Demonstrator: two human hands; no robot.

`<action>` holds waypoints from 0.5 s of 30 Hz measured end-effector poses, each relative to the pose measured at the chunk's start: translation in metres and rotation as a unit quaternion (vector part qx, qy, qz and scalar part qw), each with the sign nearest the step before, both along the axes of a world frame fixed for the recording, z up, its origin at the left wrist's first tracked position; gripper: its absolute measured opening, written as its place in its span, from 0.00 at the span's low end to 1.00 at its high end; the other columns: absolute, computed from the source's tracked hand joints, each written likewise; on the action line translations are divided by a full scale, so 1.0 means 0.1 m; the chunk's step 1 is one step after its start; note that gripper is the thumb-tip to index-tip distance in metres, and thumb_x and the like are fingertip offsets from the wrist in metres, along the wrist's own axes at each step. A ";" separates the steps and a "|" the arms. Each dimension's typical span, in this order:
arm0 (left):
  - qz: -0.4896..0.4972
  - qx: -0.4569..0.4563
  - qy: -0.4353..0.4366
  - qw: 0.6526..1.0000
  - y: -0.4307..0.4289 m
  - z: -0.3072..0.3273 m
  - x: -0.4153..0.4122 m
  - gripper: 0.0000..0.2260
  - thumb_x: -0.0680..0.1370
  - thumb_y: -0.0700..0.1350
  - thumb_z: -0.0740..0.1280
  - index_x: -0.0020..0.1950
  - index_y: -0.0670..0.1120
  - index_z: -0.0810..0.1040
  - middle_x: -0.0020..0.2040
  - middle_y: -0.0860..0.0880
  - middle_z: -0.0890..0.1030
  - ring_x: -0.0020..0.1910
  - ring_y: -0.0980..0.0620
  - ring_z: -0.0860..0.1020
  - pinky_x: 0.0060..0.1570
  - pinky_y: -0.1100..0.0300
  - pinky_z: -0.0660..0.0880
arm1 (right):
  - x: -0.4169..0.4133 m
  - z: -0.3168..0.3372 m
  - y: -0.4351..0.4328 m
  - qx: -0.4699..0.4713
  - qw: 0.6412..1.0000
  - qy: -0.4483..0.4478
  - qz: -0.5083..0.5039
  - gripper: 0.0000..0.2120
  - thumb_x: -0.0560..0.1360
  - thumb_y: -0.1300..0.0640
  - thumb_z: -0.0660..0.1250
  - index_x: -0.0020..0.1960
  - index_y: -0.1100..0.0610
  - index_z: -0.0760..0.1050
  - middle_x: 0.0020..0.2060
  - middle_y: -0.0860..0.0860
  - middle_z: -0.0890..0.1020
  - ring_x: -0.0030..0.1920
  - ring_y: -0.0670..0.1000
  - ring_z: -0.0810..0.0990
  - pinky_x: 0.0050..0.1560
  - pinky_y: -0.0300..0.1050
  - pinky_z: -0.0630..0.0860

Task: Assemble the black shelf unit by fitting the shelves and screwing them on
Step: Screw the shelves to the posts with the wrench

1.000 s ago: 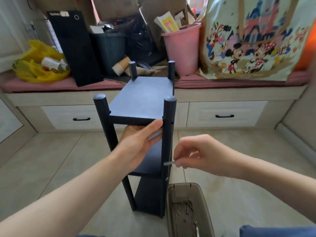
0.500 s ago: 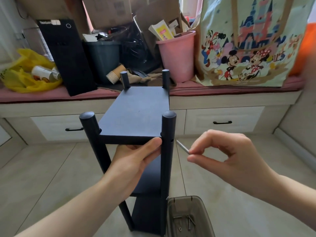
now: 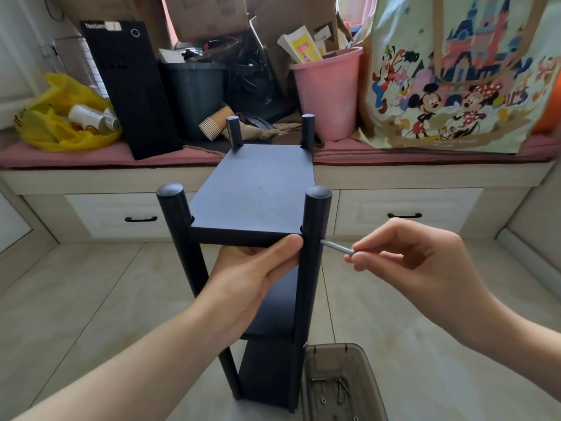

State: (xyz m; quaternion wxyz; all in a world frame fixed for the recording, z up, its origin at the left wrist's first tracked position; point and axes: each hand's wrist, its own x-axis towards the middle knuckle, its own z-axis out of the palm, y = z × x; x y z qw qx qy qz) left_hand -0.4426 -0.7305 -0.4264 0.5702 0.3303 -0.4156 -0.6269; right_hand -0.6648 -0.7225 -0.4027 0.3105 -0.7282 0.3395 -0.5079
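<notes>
The black shelf unit (image 3: 258,192) stands upright on the tiled floor, with round posts at its corners and three shelves in view. My left hand (image 3: 252,278) reaches under the top shelf, its thumb pressed against the shelf's front edge beside the near right post (image 3: 312,238). My right hand (image 3: 406,259) pinches a silver screw (image 3: 337,247) by its head. The screw's tip touches the right side of that post, level with the top shelf.
A smoky plastic tray (image 3: 309,372) holding several screws sits on the floor right of the unit's base. Behind runs a bench with drawers (image 3: 403,214), carrying a pink bucket (image 3: 328,92), a black case (image 3: 130,86), a yellow bag (image 3: 60,117) and a cartoon tote (image 3: 455,74).
My right hand rose from the middle shelf's level with the screw and brought its tip to the post at the top shelf. My left hand stayed under the top shelf.
</notes>
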 end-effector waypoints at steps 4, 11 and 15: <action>0.006 0.005 0.003 1.000 0.00 -0.01 0.00 0.20 0.67 0.46 0.80 0.56 0.42 0.85 0.59 0.39 0.84 0.59 0.42 0.83 0.57 0.54 0.80 | 0.01 0.03 0.03 0.014 1.000 -0.006 -0.004 0.06 0.67 0.56 0.74 0.42 0.56 0.82 0.36 0.50 0.85 0.37 0.49 0.85 0.42 0.36 0.80; 0.018 0.003 -0.034 0.999 -0.02 -0.03 -0.03 0.25 0.66 0.48 0.78 0.60 0.38 0.82 0.58 0.38 0.84 0.60 0.42 0.83 0.63 0.50 0.78 | 0.15 0.08 0.04 -0.011 0.999 0.028 -0.027 0.05 0.67 0.52 0.75 0.40 0.52 0.82 0.34 0.44 0.84 0.37 0.47 0.84 0.41 0.34 0.78; 0.040 -0.005 -0.078 0.996 -0.02 -0.03 -0.04 0.30 0.65 0.52 0.77 0.62 0.37 0.80 0.58 0.39 0.84 0.61 0.44 0.82 0.67 0.46 0.74 | 0.22 0.08 -0.01 0.020 0.999 0.014 -0.032 0.04 0.68 0.54 0.75 0.39 0.53 0.81 0.33 0.45 0.84 0.36 0.47 0.83 0.41 0.37 0.79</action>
